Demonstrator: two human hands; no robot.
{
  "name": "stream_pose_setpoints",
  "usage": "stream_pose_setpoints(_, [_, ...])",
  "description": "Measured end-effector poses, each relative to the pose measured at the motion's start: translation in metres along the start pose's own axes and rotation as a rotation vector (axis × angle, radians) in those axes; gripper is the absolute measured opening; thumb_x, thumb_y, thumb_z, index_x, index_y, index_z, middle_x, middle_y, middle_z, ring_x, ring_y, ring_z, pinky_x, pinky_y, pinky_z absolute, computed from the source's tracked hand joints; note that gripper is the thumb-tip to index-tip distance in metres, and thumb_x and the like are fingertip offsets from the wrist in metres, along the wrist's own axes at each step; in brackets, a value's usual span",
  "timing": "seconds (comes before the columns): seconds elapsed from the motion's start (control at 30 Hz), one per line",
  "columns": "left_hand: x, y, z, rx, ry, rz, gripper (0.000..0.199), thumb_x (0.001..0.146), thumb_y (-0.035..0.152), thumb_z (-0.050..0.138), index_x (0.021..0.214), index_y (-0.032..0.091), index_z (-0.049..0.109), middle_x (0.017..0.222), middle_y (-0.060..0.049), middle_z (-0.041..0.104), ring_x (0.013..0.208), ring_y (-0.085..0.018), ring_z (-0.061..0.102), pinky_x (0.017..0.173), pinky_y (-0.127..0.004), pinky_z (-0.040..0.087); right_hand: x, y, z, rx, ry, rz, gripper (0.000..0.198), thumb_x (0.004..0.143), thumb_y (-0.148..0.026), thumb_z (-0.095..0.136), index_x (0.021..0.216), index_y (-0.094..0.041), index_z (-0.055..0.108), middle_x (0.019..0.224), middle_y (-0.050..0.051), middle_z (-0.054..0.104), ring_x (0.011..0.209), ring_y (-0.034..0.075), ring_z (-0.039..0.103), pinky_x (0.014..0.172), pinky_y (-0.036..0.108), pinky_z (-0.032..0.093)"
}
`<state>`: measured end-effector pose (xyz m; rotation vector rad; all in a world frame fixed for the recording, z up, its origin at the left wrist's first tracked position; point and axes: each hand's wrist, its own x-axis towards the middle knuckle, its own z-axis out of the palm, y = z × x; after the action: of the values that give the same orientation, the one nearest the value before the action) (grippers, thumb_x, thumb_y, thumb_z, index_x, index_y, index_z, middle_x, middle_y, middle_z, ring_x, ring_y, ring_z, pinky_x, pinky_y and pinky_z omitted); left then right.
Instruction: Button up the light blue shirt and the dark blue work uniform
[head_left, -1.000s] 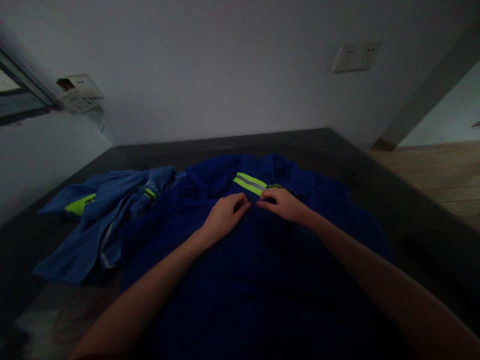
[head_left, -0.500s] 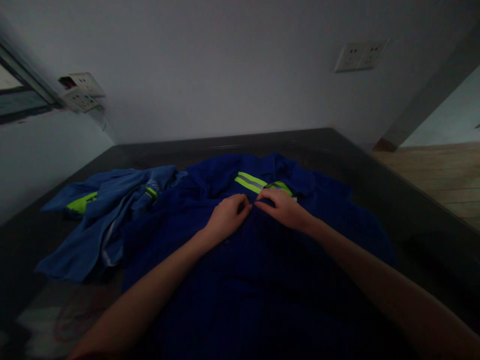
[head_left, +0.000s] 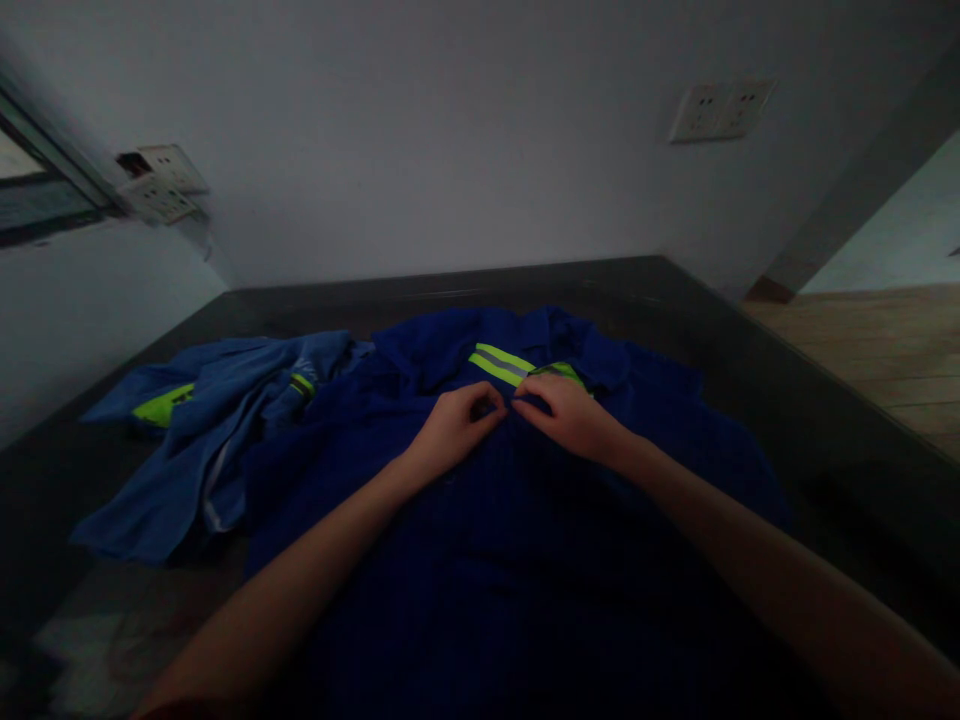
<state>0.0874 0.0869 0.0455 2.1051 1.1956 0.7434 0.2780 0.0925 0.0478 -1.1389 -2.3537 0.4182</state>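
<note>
A dark blue work shirt [head_left: 525, 560] lies spread flat on a dark table [head_left: 720, 330], its collar at the far end. A yellow-green and grey reflective strip [head_left: 501, 364] shows just inside the collar. My left hand [head_left: 454, 428] and my right hand [head_left: 567, 412] meet at the shirt's front opening below the collar, fingertips pinching the cloth edges together. Both forearms reach across the body of the shirt.
A lighter blue garment [head_left: 217, 430] with yellow-green patches lies crumpled on the table's left side. Wall sockets [head_left: 718, 108] sit on the back wall, and another socket box [head_left: 159, 182] is at the left by a window. Wooden floor [head_left: 877, 350] shows to the right.
Both hands stayed at the shirt's front opening with small finger movements. My right hand shifted slightly, so more of the reflective strip shows beside it.
</note>
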Motion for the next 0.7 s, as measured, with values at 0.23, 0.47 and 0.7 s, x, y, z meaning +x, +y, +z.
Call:
stream_pose_setpoints(0.23, [-0.002,-0.0025,0.0038,0.056,0.045,0.029,0.006,0.081,0.022,0.059,0.086,0.018,0.059,0.076,0.002,0.061,0.069,-0.013,0.055,0.063,-0.022,0.039,-0.002,-0.0027,-0.0002,-0.023,-0.02,-0.05,0.012,0.088,-0.02,0.051,0.088,-0.015,0.062,0.089,0.009,0.066,0.085,0.021,0.057,0.076,0.031,0.039])
stream_pose_setpoints(0.47, [-0.0035,-0.0043,0.0054,0.055,0.056,0.017,0.035,0.08,0.02,0.061,0.114,0.023,0.053,0.082,0.001,0.061,0.072,-0.014,0.058,0.063,-0.022,0.041,-0.0036,-0.0059,-0.0031,-0.079,-0.078,-0.075,0.013,0.089,-0.019,0.049,0.088,-0.014,0.062,0.088,0.01,0.064,0.085,0.022,0.056,0.076,0.033,0.039])
stream_pose_setpoints(0.7, [-0.0045,-0.0038,0.0038,0.209,0.013,0.058,0.019,0.081,0.021,0.061,0.099,0.022,0.061,0.076,0.002,0.06,0.069,-0.014,0.056,0.06,-0.022,0.038,-0.0047,-0.0083,0.0001,-0.154,-0.119,-0.13,0.014,0.09,-0.02,0.048,0.087,-0.014,0.061,0.086,0.009,0.063,0.082,0.02,0.054,0.074,0.031,0.037])
